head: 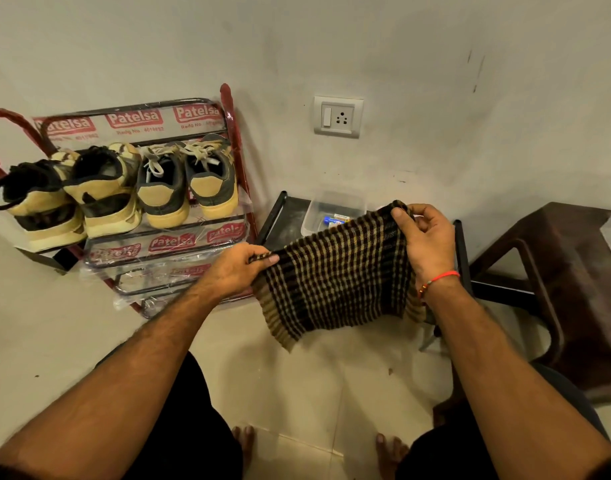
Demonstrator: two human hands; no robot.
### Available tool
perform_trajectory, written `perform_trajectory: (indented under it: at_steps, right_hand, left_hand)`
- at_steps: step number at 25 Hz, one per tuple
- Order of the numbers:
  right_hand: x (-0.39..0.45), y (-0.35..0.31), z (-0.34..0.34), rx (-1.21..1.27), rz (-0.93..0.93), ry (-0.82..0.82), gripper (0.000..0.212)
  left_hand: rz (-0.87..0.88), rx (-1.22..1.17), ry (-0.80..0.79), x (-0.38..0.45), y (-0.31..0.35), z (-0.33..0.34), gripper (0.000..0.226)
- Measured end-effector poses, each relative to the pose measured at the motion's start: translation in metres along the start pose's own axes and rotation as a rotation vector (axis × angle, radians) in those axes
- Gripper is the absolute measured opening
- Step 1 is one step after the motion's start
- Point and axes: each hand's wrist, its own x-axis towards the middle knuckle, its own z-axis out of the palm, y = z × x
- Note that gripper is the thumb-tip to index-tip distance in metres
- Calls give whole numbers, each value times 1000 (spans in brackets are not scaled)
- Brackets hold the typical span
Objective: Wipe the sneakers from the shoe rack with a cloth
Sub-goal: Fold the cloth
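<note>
A dark brown and tan checked cloth (335,275) hangs spread out between both hands, above the floor. My left hand (238,268) pinches its left top corner, and my right hand (421,240) grips its right top corner. To the left, a red shoe rack (233,133) wrapped in printed plastic stands against the wall. Two pairs of sneakers sit on its top shelf, heels toward me: a tan and black pair (72,195) on the left and a grey and tan pair (189,181) with pale laces on the right.
A low black metal stand (461,258) behind the cloth carries a clear plastic box (331,209). A dark brown plastic chair (567,278) is at the right. A wall socket (338,116) is above the stand. My bare feet rest on the tiled floor.
</note>
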Motion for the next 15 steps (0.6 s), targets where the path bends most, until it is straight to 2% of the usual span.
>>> perform_trajectory:
  at_steps: [2,6,9,12,14,15]
  right_hand:
    - [2,6,1,-24,43,39,9]
    - [-9,2,15,55,159,46,9]
    - [-42,-3,44,67,152,-242,16]
    - [-67,-2,64,119,241,-608,18]
    - [-66,-3,63,180,282,-677,32]
    - [-62,-5,60,164,252,-636,36]
  left_hand:
    - [-92,-81,53,2,-3,0,28]
    - [-203,-573,-22,-2,12,15,29]
    - [-112,-630,-60,-5,25,28,34]
    - [-7,-601,-183,-11,32,37,56]
    - [74,-500,-185,-12,29,35,64]
    - [117,-439,-162,-11,27,32,55]
